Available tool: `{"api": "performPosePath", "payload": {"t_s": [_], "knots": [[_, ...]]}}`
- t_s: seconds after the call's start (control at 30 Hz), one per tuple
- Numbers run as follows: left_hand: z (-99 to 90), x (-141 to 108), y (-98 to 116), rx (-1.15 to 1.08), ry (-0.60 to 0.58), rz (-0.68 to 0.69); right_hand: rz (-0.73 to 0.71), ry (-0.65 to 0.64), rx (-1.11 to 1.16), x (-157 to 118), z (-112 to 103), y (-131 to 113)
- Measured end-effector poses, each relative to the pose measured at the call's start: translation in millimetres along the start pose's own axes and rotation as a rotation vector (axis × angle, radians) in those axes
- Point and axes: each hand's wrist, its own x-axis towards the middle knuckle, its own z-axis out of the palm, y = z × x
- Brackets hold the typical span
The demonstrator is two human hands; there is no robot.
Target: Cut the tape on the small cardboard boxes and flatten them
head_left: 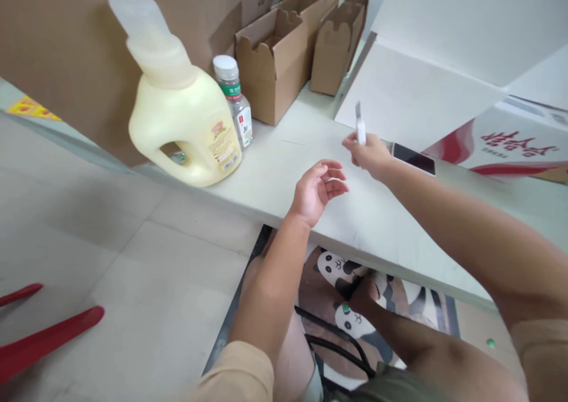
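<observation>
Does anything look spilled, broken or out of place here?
No spill or damage shows. The yellow jug stands oddly close to the edge of the table; its apparent lean may just be the camera angle.

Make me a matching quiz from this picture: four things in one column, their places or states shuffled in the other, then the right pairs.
Things:
1. left hand
2. white-handled tool
3. pale yellow jug
4. dark flat slab

Places or states:
A. held in the right hand
B. lying on the table, by the right forearm
C. holding nothing, fingers loosely curled
D. standing beside a white-capped bottle

Pairs: 1-C, 2-A, 3-D, 4-B
</observation>
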Motion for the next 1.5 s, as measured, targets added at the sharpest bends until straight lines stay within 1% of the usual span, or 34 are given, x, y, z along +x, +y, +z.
{"api": "performPosePath", "payload": {"t_s": [0.07, 0.1, 0.17, 0.2, 0.23, 0.27, 0.3, 0.37, 0.43, 0.5, 0.57, 0.6, 0.67, 0.7, 0.73, 0.77, 0.8, 0.83, 0.87, 0.9, 0.93, 0.97, 1.03, 1.07, 1.1, 1.13, 1.2, 1.23, 1.3, 1.37, 1.43, 1.5], "knots": [[-2.7, -1, 5, -0.024, 0.015, 0.03, -0.124, -0.008, 0.135, 26, 24, -51], [-4.2, -1, 7, -0.03, 0.02, 0.042, -0.192, -0.037, 0.192, 37, 34, -76], [-7.3, -1, 11, -0.029, 0.033, 0.057, -0.27, -0.075, 0.217, 56, 51, -120], [-8.8, 0, 13, -0.024, 0.04, 0.063, -0.312, -0.084, 0.179, 64, 57, -137], [-10.0, 0, 15, -0.019, 0.047, 0.068, -0.347, -0.085, 0.106, 71, 61, -151], [-11.0, 0, 17, -0.012, 0.055, 0.069, -0.361, -0.054, 0.014, 77, 64, -161], [-11.5, 0, 18, -0.004, 0.064, 0.07, -0.371, -0.012, -0.077, 82, 66, -167], [-11.3, -1, 20, 0.02, 0.079, 0.064, -0.365, 0.091, -0.229, 87, 65, -166], [-10.0, -2, 20, 0.049, 0.099, 0.068, -0.369, 0.151, -0.317, 85, 59, -153], [-8.6, -2, 18, 0.078, 0.128, 0.103, -0.374, 0.165, -0.368, 75, 46, -132], [-8.8, -1, 14, 0.119, 0.202, 0.198, -0.38, 0.17, -0.394, 57, 24, -103], [-9.8, 0, 11, 0.152, 0.261, 0.28, -0.376, 0.184, -0.399, 44, 10, -86], [-13.7, 3, 7, 0.253, 0.411, 0.502, -0.371, 0.208, -0.383, 13, -23, -48], [-16.2, 4, 6, 0.32, 0.485, 0.618, -0.384, 0.25, -0.338, -6, -41, -26], [-18.7, 5, 5, 0.395, 0.545, 0.718, -0.43, 0.272, -0.261, -27, -58, -3], [-20.8, 6, 4, 0.471, 0.582, 0.788, -0.478, 0.311, -0.13, -48, -75, 21], [-22.0, 8, 2, 0.541, 0.588, 0.825, -0.486, 0.321, 0.0, -70, -88, 44], [-22.2, 9, 0, 0.6, 0.559, 0.835, -0.482, 0.358, 0.082, -91, -99, 67], [-20.8, 10, -3, 0.647, 0.496, 0.82, -0.464, 0.418, 0.183, -111, -107, 88], [-18.0, 12, -8, 0.685, 0.402, 0.784, -0.44, 0.501, 0.288, -130, -111, 107], [-13.6, 13, -13, 0.719, 0.282, 0.732, -0.406, 0.579, 0.356, -146, -112, 124], [-8.0, 14, -20, 0.75, 0.148, 0.669, -0.383, 0.63, 0.411, -159, -111, 138], [5.1, 14, -36, 0.78, -0.111, 0.533, -0.345, 0.668, 0.482, -178, -103, 159], [11.5, 14, -44, 0.779, -0.214, 0.467, -0.327, 0.668, 0.521, -184, -98, 167], [17.1, 15, -52, 0.776, -0.287, 0.409, -0.308, 0.672, 0.569, -187, -92, 173], [21.5, 16, -58, 0.774, -0.325, 0.361, -0.296, 0.688, 0.62, -189, -88, 177], [26.3, 20, -68, 0.788, -0.332, 0.283, -0.308, 0.764, 0.699, -191, -81, 185], [26.8, 23, -71, 0.801, -0.321, 0.247, -0.336, 0.802, 0.713, -190, -79, 188], [25.6, 31, -75, 0.798, -0.296, 0.184, -0.388, 0.839, 0.667, -190, -78, 194], [23.4, 39, -76, 0.764, -0.261, 0.148, -0.387, 0.807, 0.57, -192, -80, 197], [22.6, 45, -76, 0.73, -0.207, 0.158, -0.356, 0.741, 0.499, -194, -83, 198], [24.6, 47, -76, 0.716, -0.158, 0.177, -0.338, 0.693, 0.479, -196, -87, 198]]}}
